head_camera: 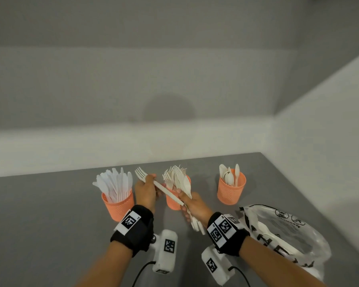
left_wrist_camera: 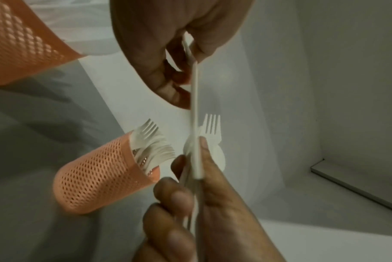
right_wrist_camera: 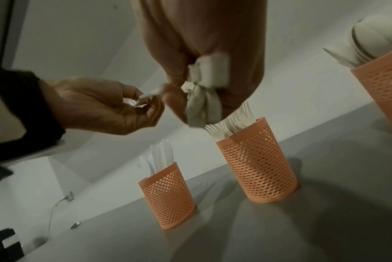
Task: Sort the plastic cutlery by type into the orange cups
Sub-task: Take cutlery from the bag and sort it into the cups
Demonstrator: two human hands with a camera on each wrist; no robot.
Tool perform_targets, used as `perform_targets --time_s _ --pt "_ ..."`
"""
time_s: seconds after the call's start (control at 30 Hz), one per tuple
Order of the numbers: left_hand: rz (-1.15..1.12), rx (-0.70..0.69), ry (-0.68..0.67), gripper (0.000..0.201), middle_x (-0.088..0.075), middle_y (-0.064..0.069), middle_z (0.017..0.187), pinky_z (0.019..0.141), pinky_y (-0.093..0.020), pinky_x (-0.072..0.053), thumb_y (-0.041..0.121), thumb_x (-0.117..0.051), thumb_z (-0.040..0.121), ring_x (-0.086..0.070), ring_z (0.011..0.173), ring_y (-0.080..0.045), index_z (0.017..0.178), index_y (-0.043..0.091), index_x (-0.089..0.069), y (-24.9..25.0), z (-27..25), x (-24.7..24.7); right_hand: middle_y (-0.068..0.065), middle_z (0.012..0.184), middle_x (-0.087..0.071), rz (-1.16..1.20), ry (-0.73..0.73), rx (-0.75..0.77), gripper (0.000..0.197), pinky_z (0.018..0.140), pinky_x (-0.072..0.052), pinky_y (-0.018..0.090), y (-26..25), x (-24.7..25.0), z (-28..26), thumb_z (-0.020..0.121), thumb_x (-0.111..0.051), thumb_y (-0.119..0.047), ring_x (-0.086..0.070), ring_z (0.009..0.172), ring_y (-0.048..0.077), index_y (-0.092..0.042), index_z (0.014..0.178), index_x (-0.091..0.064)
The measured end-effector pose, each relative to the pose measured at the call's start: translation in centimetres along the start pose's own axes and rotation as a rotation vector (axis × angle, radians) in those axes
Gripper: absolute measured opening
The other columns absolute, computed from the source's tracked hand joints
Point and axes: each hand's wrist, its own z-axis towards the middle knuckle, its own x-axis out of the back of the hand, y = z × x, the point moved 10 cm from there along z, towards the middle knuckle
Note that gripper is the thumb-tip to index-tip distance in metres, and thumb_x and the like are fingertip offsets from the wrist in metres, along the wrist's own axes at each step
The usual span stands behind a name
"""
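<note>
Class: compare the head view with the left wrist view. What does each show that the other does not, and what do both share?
Only the head view: the spoon cup, the plastic bag and the knives.
Only the left wrist view: the right hand's thumb pressing its bundle of cutlery.
Both: the left hand holding a fork, and the fork cup.

Wrist bands (head_camera: 131, 221): black-and-white square code markers; a tiny mark beside one is too small to read.
Camera units (head_camera: 167, 245): similar code markers, no words.
Plastic bag (head_camera: 286, 235): black print and round emblems, illegible.
</note>
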Motion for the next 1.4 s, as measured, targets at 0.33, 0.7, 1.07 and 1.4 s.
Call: perform_targets --time_s 0.33,0.7,1.07,1.4 --pt "0.222 -0.125 -0.266 0.022 -0.046 0.01 0.033 0.033 -0.009 -0.029 0.009 -0.058 0.089 -0.039 0.027 0.001 0.069 0.013 -0.05 0.9 -2.3 -4.1 -0.008 0.042 -0.034 0.102 -0.171 -0.108 0.043 0.035 -0.022 0.014 -0.5 -1.2 -1.3 0.093 -0.036 -0.056 -0.027 0.032 0.005 -0.018 0.077 -0.047" --pt "0.179 -0.09 -0.088 0.037 -0.044 0.001 0.046 0.035 -0.014 -0.029 0.016 -0.039 0.098 -0.037 0.03 -0.002 0.062 0.011 -0.048 -0.6 -0.4 -3.1 -0.005 0.056 -0.044 -0.001 0.012 0.094 0.022 0.034 -0.028 0.016 -0.5 1.2 -0.3 0.095 -0.04 -0.048 -0.034 0.034 0.003 -0.028 0.103 -0.039" --pt "0.109 0.016 -0.14 0.029 -0.034 0.008 0.04 0.036 -0.015 -0.026 0.028 -0.045 0.096 -0.031 0.034 -0.006 0.069 0.016 -0.046 -1.6 -0.5 -1.3 -0.008 0.102 -0.067 -0.307 0.191 0.337 0.042 0.081 -0.049 0.018 -2.1 3.4 -1.0 0.087 -0.063 -0.037 -0.063 0.094 0.006 -0.019 0.124 -0.057" --pt "0.306 -0.072 -0.303 0.021 -0.061 0.002 0.059 0.036 -0.009 -0.037 0.008 -0.069 0.08 -0.051 0.036 0.002 0.099 0.004 -0.061 -0.6 -4.2 -5.5 0.005 0.089 -0.067 -0.512 0.016 0.263 0.018 0.072 -0.044 0.025 -3.3 1.1 -2.0 0.091 -0.053 -0.022 -0.062 0.083 0.018 -0.015 0.103 -0.064"
